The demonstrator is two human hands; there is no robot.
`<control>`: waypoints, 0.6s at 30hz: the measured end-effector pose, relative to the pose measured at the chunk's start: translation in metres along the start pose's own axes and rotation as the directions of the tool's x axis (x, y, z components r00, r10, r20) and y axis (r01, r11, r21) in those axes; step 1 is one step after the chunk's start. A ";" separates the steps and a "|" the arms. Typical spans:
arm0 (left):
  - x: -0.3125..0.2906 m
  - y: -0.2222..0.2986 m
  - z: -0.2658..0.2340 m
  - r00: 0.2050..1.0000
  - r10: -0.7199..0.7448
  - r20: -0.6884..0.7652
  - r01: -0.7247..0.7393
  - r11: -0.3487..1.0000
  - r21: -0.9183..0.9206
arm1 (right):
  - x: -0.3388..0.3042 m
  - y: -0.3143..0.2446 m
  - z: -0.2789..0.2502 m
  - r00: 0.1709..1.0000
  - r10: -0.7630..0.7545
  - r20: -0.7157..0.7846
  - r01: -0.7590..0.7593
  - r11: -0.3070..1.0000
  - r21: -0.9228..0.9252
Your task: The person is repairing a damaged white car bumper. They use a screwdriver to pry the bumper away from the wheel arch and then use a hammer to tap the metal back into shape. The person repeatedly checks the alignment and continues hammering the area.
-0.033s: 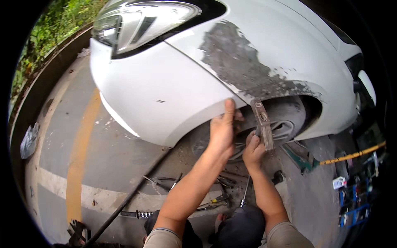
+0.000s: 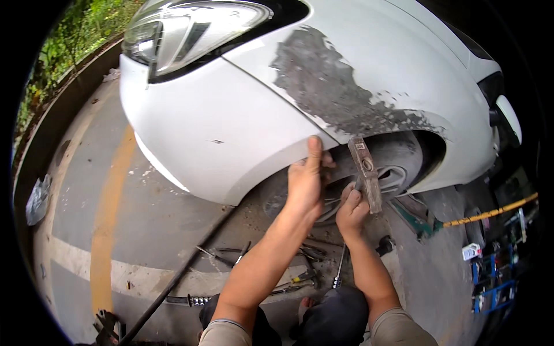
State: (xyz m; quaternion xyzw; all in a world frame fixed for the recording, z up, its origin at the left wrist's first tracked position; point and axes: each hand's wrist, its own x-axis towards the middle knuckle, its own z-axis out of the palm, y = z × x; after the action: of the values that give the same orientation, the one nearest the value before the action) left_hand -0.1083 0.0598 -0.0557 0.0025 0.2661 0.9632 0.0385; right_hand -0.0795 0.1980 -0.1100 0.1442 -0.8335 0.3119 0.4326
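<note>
Left hand: the left hand (image 2: 304, 181) is at the edge of the front bumper (image 2: 190, 121), its thumb straight up against the white outer side. Its fingers bend into the wheel arch and are partly hidden, so I cannot tell if they pinch the edge or hold some thing.
Right hand: the right hand (image 2: 352, 210) is closed around the short visible part of the hammer's handle.
Hammer: the hammer (image 2: 366, 173) is in front of the front wheel (image 2: 404, 151), above the right hand and to the right of the left one.
Long axis: the hammer's head stands almost upright in the view, the top leaning to the left.
Key relation: the top end of the head is near the arch lip of the front fender (image 2: 404, 63), just right of the bumper seam; I cannot tell whether it touches. The left thumb is near this end, with a gap between.
Grey patch: the rough grey patch (image 2: 317, 75) on the fender lies above the hammer.
Ground: a long-shaft screwdriver (image 2: 341, 268) lies below, left of the right forearm.
</note>
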 end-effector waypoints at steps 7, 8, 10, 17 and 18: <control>0.003 -0.005 -0.002 0.997 -0.004 0.077 0.008 0.998 -0.062 | 0.014 0.000 -0.018 0.941 -0.306 -0.144 0.308 0.951 -0.010; 0.003 -0.005 -0.002 0.997 0.007 0.075 -0.002 0.997 -0.074 | 0.018 -0.007 -0.017 0.958 -0.283 -0.038 0.278 0.954 -0.108; 0.005 -0.004 -0.002 0.997 0.039 0.072 -0.031 0.994 -0.103 | 0.018 0.001 -0.006 0.967 -0.255 -0.017 0.252 0.963 -0.094; 0.000 -0.002 -0.003 0.996 0.050 0.077 -0.041 0.994 -0.103 | 0.009 -0.018 -0.041 0.987 -0.158 -0.001 0.138 0.858 0.495; 0.000 -0.002 -0.004 0.996 0.033 0.081 -0.026 0.996 -0.089 | 0.010 -0.012 -0.041 0.986 -0.164 0.035 0.127 0.865 0.486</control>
State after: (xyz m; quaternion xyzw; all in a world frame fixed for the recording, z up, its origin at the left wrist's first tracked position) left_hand -0.1085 0.0591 -0.0603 0.0442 0.2217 0.9735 0.0354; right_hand -0.0534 0.2159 -0.0796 0.3215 -0.7319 0.4704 0.3738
